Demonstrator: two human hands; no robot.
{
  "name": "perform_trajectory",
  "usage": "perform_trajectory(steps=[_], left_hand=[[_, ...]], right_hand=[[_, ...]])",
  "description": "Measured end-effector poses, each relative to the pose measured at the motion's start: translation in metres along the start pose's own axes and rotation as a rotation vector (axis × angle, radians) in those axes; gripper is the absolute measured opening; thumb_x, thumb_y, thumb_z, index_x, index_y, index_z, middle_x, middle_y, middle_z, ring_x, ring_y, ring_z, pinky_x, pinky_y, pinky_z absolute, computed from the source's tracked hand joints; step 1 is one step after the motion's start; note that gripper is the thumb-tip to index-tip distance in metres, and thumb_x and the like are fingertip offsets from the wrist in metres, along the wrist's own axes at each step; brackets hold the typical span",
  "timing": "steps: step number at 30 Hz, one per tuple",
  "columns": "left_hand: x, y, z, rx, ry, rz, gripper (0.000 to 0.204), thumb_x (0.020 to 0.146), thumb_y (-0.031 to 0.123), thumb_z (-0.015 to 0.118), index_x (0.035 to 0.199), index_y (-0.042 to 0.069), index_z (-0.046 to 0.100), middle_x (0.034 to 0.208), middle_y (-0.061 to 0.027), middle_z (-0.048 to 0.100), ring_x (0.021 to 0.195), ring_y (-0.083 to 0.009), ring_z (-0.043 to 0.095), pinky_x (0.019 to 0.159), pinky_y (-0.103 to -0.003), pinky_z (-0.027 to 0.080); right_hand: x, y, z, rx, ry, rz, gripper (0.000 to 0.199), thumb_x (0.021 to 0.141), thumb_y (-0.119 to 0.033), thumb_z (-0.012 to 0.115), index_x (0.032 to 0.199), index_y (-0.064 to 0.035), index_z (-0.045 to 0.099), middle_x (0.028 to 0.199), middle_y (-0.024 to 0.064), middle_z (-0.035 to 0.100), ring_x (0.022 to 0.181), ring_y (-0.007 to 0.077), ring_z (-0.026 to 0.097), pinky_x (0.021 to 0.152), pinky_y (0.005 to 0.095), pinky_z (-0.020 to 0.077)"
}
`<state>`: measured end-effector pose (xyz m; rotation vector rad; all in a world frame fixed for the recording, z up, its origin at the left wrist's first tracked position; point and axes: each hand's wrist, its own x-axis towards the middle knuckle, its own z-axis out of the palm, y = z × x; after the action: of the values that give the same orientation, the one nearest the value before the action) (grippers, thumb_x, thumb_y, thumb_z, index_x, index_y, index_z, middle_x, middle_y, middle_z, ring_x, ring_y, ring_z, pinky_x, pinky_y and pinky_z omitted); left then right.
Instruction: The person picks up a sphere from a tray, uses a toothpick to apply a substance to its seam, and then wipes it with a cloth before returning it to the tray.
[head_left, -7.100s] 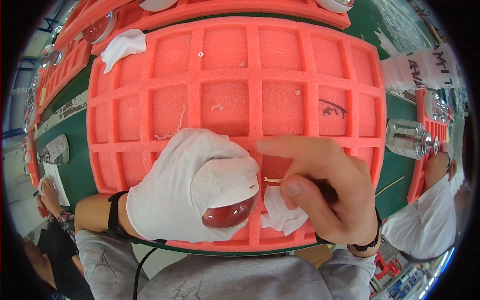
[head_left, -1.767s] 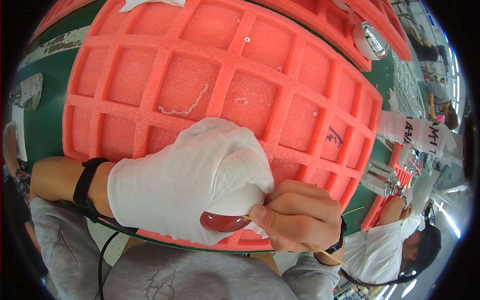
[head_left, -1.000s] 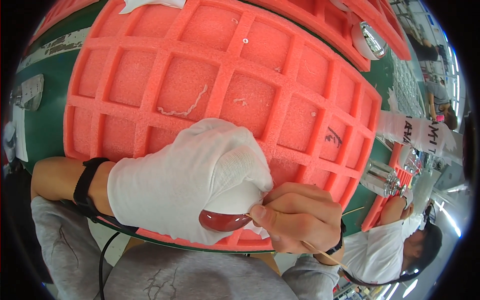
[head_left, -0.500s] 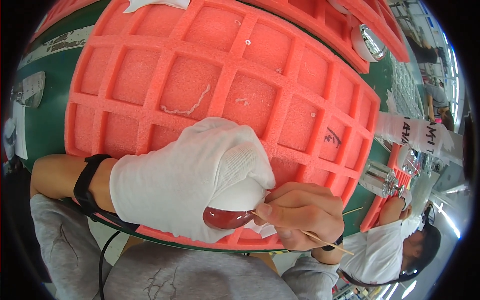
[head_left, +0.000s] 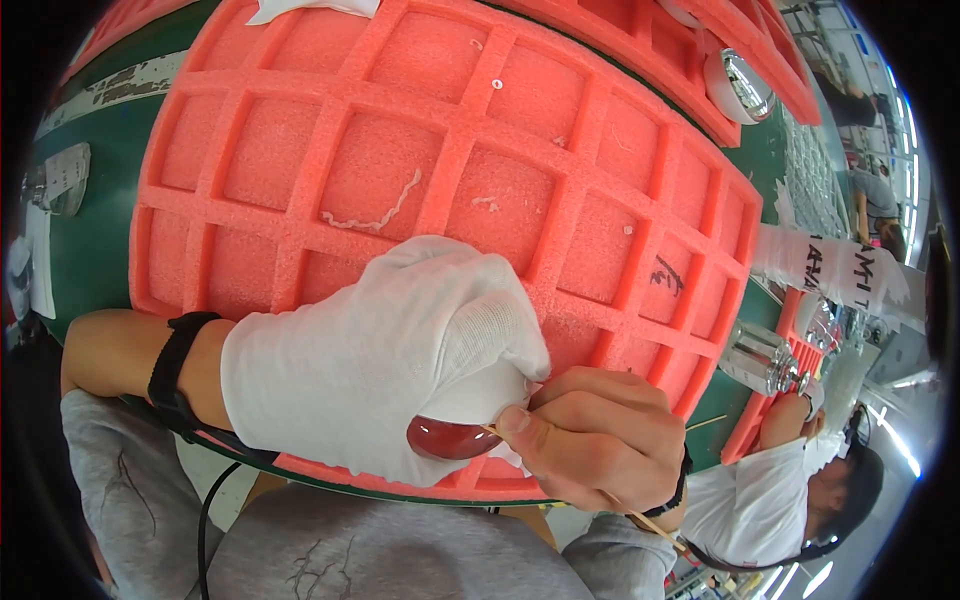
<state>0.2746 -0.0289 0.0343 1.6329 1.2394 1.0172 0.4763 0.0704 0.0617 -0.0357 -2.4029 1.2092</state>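
Observation:
My left hand [head_left: 390, 360], in a white knitted glove, is closed around a rounded part with a white body [head_left: 490, 397] and a glossy dark red face [head_left: 450, 438]. The red face is turned toward me; the glove hides much of the rest. My right hand [head_left: 610, 430] is bare and pinches a thin wooden stick [head_left: 655, 528]. Its tip is at the right side of the red face, by my thumb; I cannot tell whether it touches. The stick's other end sticks out below my fingers. Both hands are over the near edge of a pink foam tray [head_left: 450, 120] with square compartments.
White shreds and a small white ring [head_left: 497, 84] lie on the tray. Beyond is another pink foam tray [head_left: 665, 45], beside a white part with a mirrored face [head_left: 740, 88]. A clear, metal-ended part [head_left: 757, 357] stands right. A co-worker [head_left: 755, 490] in white works there.
My right hand has turned slightly, and the stick now slants more steeply downward. Its tip has shifted a little left on the red face. My left hand has hardly moved.

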Motion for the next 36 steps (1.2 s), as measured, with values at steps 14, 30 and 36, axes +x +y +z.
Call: perform_trajectory(steps=[14,30,36], left_hand=[[-0.003,-0.001,0.0,-0.041,-0.009,0.012,0.048,0.059,0.016,0.09,0.1,0.017,0.065,0.102,-0.0001,0.067,0.094,-0.0294,0.063,0.096,-0.048,0.051],[0.0,0.002,-0.005,-0.019,-0.074,-0.021,0.052,0.055,0.014,0.091,0.1,0.017,0.064,0.102,0.0004,0.067,0.096,-0.0292,0.063,0.099,-0.049,0.051],[0.001,0.004,-0.004,-0.007,-0.036,0.028,0.052,0.055,0.015,0.09,0.099,0.017,0.063,0.099,0.0002,0.068,0.095,-0.0283,0.064,0.1,-0.047,0.051]], right_hand=[[-0.007,0.0,0.002,0.181,0.054,0.079,0.009,0.089,0.008,0.07,0.097,0.0099,0.068,0.072,0.0158,0.069,0.058,0.0252,0.067,0.053,0.0339,0.0566],[-0.006,-0.001,-0.003,0.171,0.03,0.097,0.017,0.082,0.012,0.073,0.098,0.0094,0.068,0.072,0.0149,0.068,0.059,0.0253,0.068,0.054,0.0346,0.0581],[-0.005,-0.002,-0.001,0.081,0.029,0.04,0.017,0.084,0.012,0.071,0.1,0.0098,0.069,0.072,0.0152,0.069,0.059,0.0252,0.068,0.056,0.0349,0.0588]])
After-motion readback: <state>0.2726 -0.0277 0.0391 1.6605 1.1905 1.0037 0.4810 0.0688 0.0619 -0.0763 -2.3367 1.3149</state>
